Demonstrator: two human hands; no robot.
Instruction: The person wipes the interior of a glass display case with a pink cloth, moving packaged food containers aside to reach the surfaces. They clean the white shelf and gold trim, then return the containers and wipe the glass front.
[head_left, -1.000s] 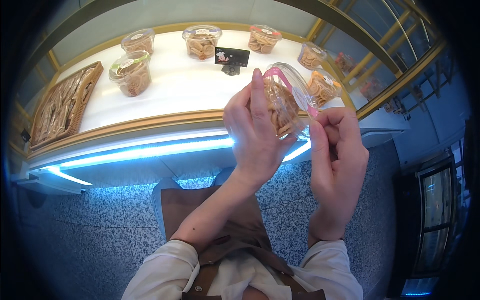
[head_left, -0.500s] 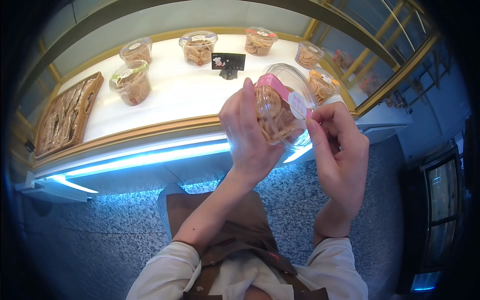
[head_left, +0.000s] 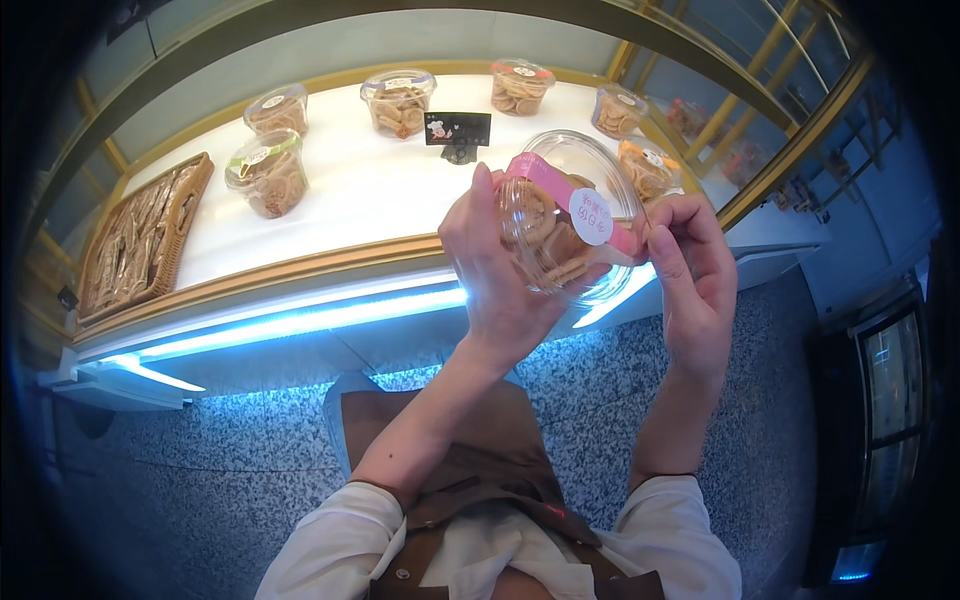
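Observation:
My left hand (head_left: 492, 262) grips a clear round tub of cookies (head_left: 560, 232), tipped so its lid faces me. A pink strip with a round white sticker (head_left: 590, 216) runs across the lid. My right hand (head_left: 690, 270) pinches the right end of that pink strip at the tub's rim. Both hands hold the tub up in front of a lit white display shelf (head_left: 350, 180).
Several more clear cookie tubs stand on the shelf: one with a green strip (head_left: 268, 172), others behind (head_left: 399, 99) (head_left: 520, 84) (head_left: 643, 166). A small black sign (head_left: 458, 130) stands mid-shelf. A wicker tray of biscuits (head_left: 135, 240) lies at the left. Grey speckled floor below; a glass cabinet (head_left: 885, 400) at right.
The tub has tilted more toward me, so the lid and white sticker now face up. My right hand rose and moved to the pink strip's end at the rim.

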